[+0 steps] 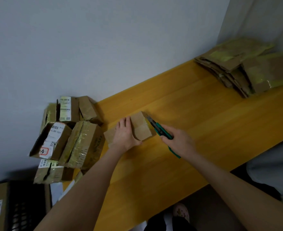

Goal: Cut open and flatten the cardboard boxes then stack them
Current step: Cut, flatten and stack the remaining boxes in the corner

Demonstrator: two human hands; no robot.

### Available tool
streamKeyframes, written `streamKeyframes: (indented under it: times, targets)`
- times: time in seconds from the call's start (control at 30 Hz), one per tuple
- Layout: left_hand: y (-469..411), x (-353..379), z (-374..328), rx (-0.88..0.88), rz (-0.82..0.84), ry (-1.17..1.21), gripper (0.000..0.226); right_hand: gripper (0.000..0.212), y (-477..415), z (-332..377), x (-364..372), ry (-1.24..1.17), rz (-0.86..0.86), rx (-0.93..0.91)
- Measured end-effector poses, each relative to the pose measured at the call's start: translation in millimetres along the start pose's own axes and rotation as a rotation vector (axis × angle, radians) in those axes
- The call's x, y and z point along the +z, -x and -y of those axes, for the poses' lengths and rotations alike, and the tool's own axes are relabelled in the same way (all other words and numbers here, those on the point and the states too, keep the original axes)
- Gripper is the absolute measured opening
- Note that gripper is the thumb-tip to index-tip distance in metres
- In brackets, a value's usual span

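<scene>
A small brown cardboard box (141, 126) lies on the yellow wooden table (195, 117), near its left end. My left hand (125, 135) rests on top of the box, fingers spread over it and thumb curled at its near side. My right hand (179, 140) grips a green utility knife (160, 130). The blade touches the taped right end of the box. At the far right corner, against the wall, sits a stack of flattened boxes (244, 67).
A heap of several unflattened boxes with shipping labels (70, 135) crowds the table's left end against the wall. A black crate (23, 207) and another box stand at the lower left. Grey fabric (274, 169) lies at the right edge. A slippered foot (181, 212) shows below the table.
</scene>
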State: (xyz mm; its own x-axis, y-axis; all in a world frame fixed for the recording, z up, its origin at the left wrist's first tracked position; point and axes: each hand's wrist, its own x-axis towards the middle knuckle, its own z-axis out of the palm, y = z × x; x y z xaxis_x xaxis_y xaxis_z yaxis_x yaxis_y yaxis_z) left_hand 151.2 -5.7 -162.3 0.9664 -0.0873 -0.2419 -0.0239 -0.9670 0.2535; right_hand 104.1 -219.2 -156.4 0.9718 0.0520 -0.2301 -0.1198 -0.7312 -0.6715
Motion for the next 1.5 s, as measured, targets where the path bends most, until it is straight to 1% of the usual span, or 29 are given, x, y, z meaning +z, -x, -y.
streamKeyframes:
  times: [0.2,0.33,0.47,0.7,0.77,0.83,0.93,1.0,1.03,1.1,1.17,1.23,1.3,1.33,1.37,1.43,1.47,1.5]
  targets:
    - [6,3,1,0.025,0.026,0.0,0.128,0.053,-6,4,-12,0.13,0.068,-0.044]
    - [6,3,3,0.002,0.01,0.042,0.125,0.055,-6,4,-12,0.159,0.128,-0.06]
    - [6,5,9,-0.04,0.045,0.062,0.125,0.055,-3,0,-12,0.243,0.199,-0.079]
    - [7,22,10,-0.046,0.113,-0.007,0.124,0.054,1,-12,-15,0.328,0.357,-0.051]
    - [3,23,9,-0.086,0.121,-0.034,0.124,0.051,2,-15,-21,0.321,0.39,-0.038]
    - [-3,18,6,-0.163,0.134,-0.016,0.122,0.047,0,-18,-22,0.215,0.328,0.013]
    - [-14,8,-4,-0.314,0.124,0.023,0.118,0.044,-13,-16,-7,0.017,0.117,0.146]
    - [-16,6,-11,-0.403,0.13,0.031,0.118,0.045,-24,-13,9,-0.053,0.07,0.223]
    - [-15,8,-12,-0.441,0.14,0.052,0.115,0.045,-29,-12,17,-0.06,0.07,0.262]
    - [-9,15,-7,-0.47,0.148,0.115,0.102,0.048,-41,-13,32,-0.017,0.078,0.329]
    - [-1,23,2,-0.44,0.13,0.155,0.087,0.057,-53,-18,41,0.08,0.086,0.382]
    - [7,30,12,-0.366,0.098,0.152,0.083,0.068,-65,-24,48,0.136,0.101,0.41]
    - [13,36,20,-0.317,0.107,0.143,0.083,0.07,-73,-27,49,0.161,0.126,0.421]
    - [16,39,21,-0.312,0.128,0.137,0.083,0.067,-75,-27,48,0.188,0.138,0.406]
    - [17,42,21,-0.31,0.144,0.13,0.081,0.06,-77,-26,47,0.239,0.131,0.369]
    - [19,48,18,-0.306,0.161,0.139,0.08,0.047,-76,-19,44,0.346,0.061,0.258]
    - [20,50,16,-0.307,0.169,0.167,0.081,0.048,-74,-13,43,0.343,0.043,0.213]
    - [21,51,13,-0.309,0.177,0.2,0.083,0.053,-71,-5,45,0.313,0.074,0.187]
